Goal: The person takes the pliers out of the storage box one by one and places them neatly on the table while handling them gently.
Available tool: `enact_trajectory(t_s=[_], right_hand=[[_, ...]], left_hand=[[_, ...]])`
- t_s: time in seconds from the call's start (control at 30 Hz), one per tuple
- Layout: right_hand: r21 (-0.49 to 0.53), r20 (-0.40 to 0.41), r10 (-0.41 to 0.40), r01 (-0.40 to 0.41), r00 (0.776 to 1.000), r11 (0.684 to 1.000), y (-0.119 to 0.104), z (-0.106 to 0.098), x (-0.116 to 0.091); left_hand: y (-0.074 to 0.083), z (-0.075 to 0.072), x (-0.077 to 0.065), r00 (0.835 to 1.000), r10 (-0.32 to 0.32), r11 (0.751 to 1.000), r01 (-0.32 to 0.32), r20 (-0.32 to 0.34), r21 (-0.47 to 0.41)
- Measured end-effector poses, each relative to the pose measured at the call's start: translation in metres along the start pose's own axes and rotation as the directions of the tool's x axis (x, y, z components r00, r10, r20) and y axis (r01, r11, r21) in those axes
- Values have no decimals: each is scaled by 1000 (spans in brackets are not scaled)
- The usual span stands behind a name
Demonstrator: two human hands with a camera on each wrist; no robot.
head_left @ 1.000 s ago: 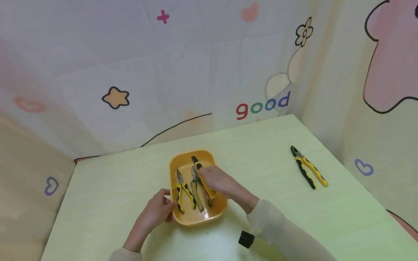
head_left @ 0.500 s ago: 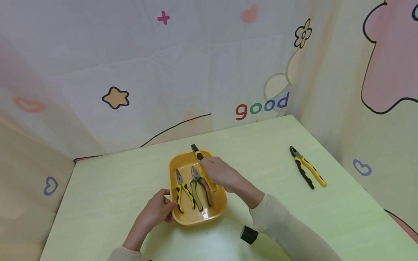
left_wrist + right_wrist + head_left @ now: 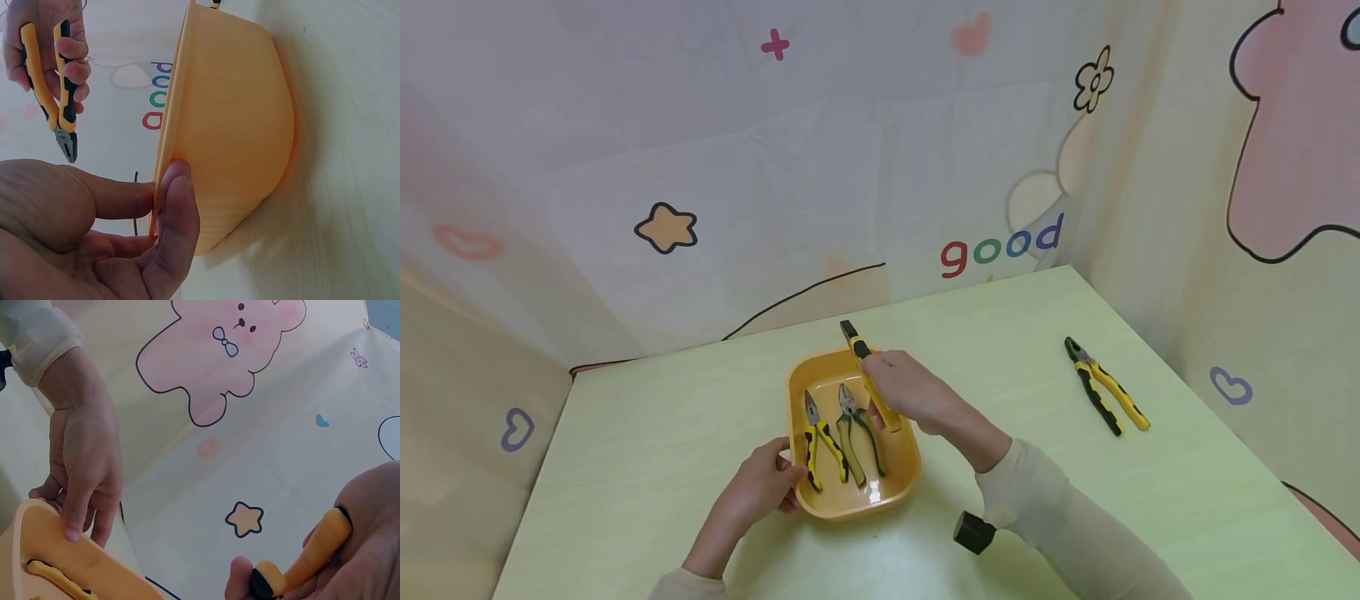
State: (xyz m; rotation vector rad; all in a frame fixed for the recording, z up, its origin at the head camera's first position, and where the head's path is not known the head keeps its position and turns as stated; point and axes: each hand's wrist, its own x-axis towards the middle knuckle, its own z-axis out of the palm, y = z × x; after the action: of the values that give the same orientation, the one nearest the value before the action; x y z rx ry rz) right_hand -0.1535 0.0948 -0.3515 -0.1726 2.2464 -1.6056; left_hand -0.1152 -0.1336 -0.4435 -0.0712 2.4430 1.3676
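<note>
A yellow-black pair of pliers [image 3: 855, 338] is in my right hand [image 3: 913, 387], raised over the right part of a yellow plastic tray [image 3: 913, 462]. In the left wrist view, the held pliers [image 3: 67, 122] point nose down in that picture, handles spread, fingers curled round one handle. My left hand [image 3: 763, 479] pinches the tray's left rim between thumb and fingers. Inside the tray lie long-nose pliers [image 3: 813, 430] with yellow-black handles, and beside them green-handled pliers [image 3: 848, 412]. The right palm hides part of the held pliers in the head view.
Another yellow-black pair of pliers [image 3: 1086, 365] lies on the pale green table [image 3: 1000, 350] to the right. Printed cloth [image 3: 820, 183] walls in the table at the back and sides. A black cylindrical piece [image 3: 973, 532] sticks out by the right sleeve [image 3: 1037, 492].
My right hand has lifted the pliers up from inside the tray, away from me, uncovering the green-handled pliers. The left hand and tray stay in place.
</note>
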Motion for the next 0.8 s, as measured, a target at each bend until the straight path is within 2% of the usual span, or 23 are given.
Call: enact_trajectory(t_s=[0.3,0.53,0.8], right_hand=[[-79,-49,-28,24,998,997,-9,-4,-4],[-70,-38,-41,38,998,997,-16,-9,-7],[-110,-23,-68,65,997,992,-20,-13,-9]], left_hand=[[0,0,0,1000,1,1000,-1,-1,2],[0,0,0,1000,1,1000,-1,-2,6],[0,0,0,1000,-8,1000,8,2,11]])
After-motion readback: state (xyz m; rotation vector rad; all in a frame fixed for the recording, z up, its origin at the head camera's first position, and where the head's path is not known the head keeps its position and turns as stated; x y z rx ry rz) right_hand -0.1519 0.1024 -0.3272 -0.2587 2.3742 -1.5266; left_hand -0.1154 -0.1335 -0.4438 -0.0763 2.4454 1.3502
